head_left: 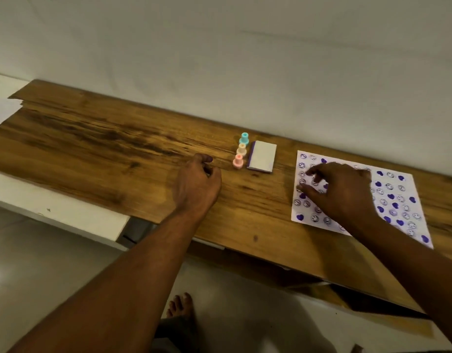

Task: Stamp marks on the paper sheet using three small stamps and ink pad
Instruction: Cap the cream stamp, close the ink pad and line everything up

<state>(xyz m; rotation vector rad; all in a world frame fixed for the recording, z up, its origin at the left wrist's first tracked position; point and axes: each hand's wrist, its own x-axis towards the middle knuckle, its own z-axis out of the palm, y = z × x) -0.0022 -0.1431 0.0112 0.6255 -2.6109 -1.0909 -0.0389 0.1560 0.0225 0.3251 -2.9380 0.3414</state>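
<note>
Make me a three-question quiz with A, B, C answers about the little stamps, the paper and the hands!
1. Where are the stamps?
A. On the paper
B. Left of the ink pad
C. In a hand

2. How many stamps stand there?
A. Two
B. Three
C. Five

3. What is the right hand doing?
A. Resting on the paper sheet
B. Holding a stamp
C. Opening the pad

Answers: 1 B, they line up beside the closed pad. 2 B, blue, cream, pink. 3 A, fingers spread on the sheet; left hand holds nothing.

The long brown wood-grain surface [97, 138] had a smooth, slightly glossy finish. The white paper sheet [398, 197] looked matt beneath purple ink. The small blue [244, 138], cream [242, 149] and pink [238, 161] stamps seemed smooth plastic.
</note>
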